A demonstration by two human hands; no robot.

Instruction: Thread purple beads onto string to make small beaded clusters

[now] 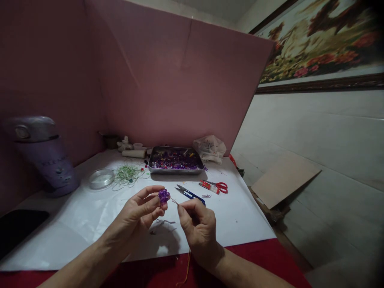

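Observation:
My left hand pinches a cluster of shiny purple beads between thumb and fingers, held above the white table covering. A thin cord runs from the cluster to my right hand, whose thumb and forefinger are closed on it. More orange-yellow cord hangs below the right hand over the red cloth. Just beyond the hands lie blue thread snips, blades pointing to the left. Whether a needle is on the cord is too small to tell.
Behind stands a metal tray of mixed, mostly purple beads. Red-handled scissors and a red lighter lie to the right. Leftward are tangled green thread, a clear round dish and a purple bottle. A plastic bag sits at back.

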